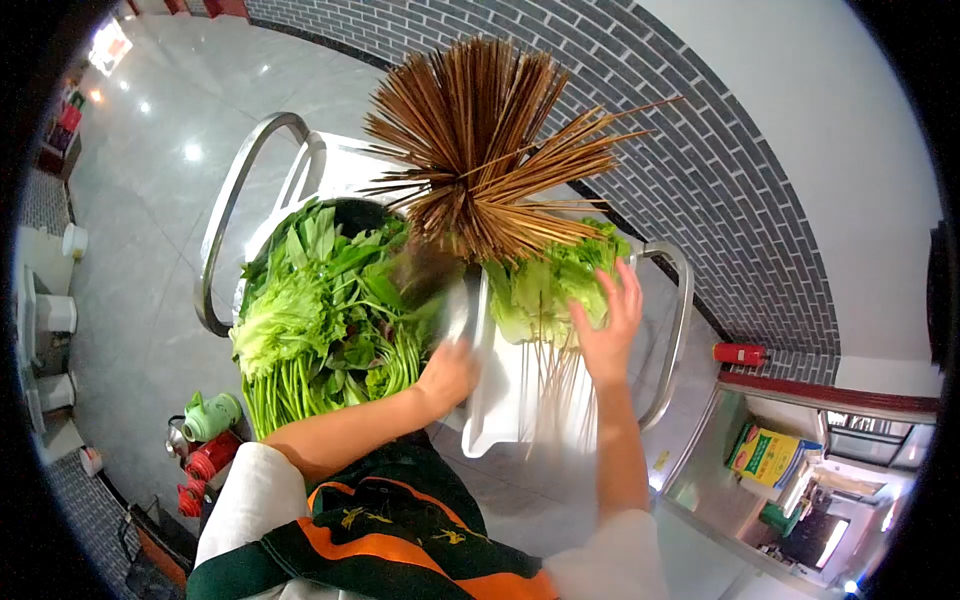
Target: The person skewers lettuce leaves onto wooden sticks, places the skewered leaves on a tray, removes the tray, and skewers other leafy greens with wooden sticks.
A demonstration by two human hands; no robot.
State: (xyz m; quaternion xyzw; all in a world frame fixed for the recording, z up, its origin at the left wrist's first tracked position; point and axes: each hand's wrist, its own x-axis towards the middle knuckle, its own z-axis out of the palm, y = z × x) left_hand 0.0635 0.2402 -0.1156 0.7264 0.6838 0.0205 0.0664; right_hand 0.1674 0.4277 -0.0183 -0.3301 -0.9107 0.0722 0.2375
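Observation:
My left hand (450, 375) is closed in a fist at the right edge of the heap of greens. A smeared pale and dark shape rises from it, too blurred to name. My right hand (612, 325) has its fingers spread at the right side of the light green lettuce (530, 295). The lettuce lies in a white tray (490, 415), and thin sticks (560, 380) stick out from under it toward me. Leafy greens (320, 310), with a frilly lettuce (285, 325) and a row of long green stems (290, 400), fill a container left of the tray.
A large fanned bundle of brown wooden skewers (470, 150) stands behind the greens. Metal cart handles (225, 230) curve up at both ends. Thermos flasks (210, 415) stand on the floor at left. A grey brick wall (720, 200) and a red fire extinguisher (740, 354) are at right.

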